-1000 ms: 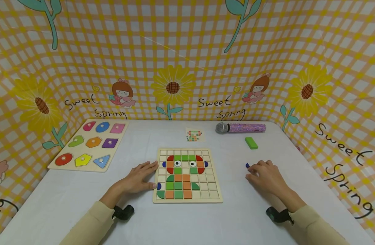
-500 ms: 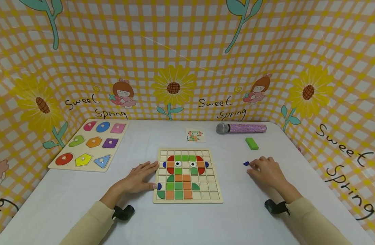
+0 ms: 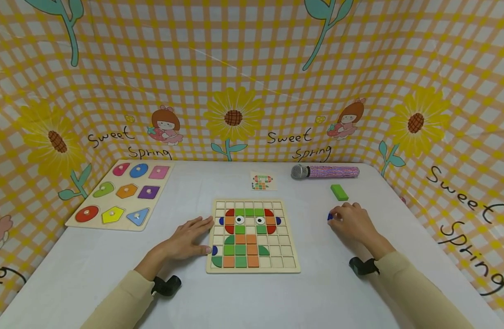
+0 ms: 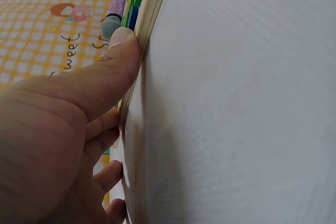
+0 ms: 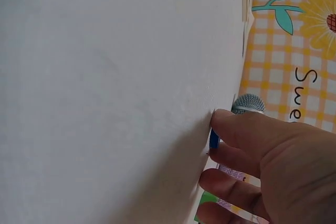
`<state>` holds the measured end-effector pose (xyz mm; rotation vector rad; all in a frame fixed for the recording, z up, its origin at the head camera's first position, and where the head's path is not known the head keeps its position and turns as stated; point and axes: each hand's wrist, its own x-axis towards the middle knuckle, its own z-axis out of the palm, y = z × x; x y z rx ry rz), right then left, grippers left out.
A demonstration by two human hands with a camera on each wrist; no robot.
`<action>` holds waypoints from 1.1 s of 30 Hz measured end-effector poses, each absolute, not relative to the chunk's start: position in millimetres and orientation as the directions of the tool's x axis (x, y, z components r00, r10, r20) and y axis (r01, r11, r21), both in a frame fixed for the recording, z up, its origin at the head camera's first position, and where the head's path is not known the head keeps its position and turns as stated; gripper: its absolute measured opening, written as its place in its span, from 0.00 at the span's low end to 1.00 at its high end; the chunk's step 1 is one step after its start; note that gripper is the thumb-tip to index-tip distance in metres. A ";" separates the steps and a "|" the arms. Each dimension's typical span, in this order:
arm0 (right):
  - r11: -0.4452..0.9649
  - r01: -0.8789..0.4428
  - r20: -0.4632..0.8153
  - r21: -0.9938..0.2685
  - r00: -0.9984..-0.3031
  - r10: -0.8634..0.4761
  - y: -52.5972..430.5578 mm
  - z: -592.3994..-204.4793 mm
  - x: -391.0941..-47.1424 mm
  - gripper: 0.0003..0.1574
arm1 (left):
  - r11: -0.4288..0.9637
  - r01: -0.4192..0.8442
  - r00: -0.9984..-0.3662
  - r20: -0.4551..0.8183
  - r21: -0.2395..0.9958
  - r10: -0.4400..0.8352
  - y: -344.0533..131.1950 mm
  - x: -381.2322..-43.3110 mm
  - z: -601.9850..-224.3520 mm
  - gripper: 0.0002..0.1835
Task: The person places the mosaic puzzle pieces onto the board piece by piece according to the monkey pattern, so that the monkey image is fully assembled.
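Observation:
The wooden grid board (image 3: 278, 251) lies flat in mid-table, bearing coloured tiles and two round eye pieces that form a figure. My left hand (image 3: 186, 240) rests at the board's left edge with relaxed fingers. Its thumb touches the rim beside a dark blue half-round tile (image 3: 214, 250), as the left wrist view also shows. To the board's right, my right hand (image 3: 354, 224) pinches another small blue half-round tile (image 5: 214, 139) between thumb and forefinger, low at the tabletop. Much of that tile is hidden by the fingers.
A green block (image 3: 339, 192) lies just beyond my right hand, with a glittery microphone (image 3: 333, 172) behind it. A picture card (image 3: 264, 181) sits beyond the board. On the left is a shape puzzle (image 3: 136, 204) with knobbed pieces. Patterned cloth (image 3: 252, 55) walls the back and sides.
The blue tile has turned a little on the table, and my right fingers have come round to pinch it after being beside it. My left hand has stayed put.

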<state>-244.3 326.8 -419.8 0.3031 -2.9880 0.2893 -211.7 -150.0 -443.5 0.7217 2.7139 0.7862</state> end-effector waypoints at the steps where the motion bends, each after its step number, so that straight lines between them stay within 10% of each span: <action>1: 0.962 -0.206 0.135 -0.179 -0.974 -0.184 326.2 -419.3 -245.2 0.17 | 0.735 0.394 -0.854 -0.076 0.552 0.515 -149.9 -211.6 -443.5 0.41; 33: 0.870 -0.460 0.293 -0.178 -0.869 -0.399 210.7 -411.0 -205.0 0.15 | 0.742 0.382 -0.859 -0.085 0.551 0.506 -148.9 -209.6 -439.8 0.41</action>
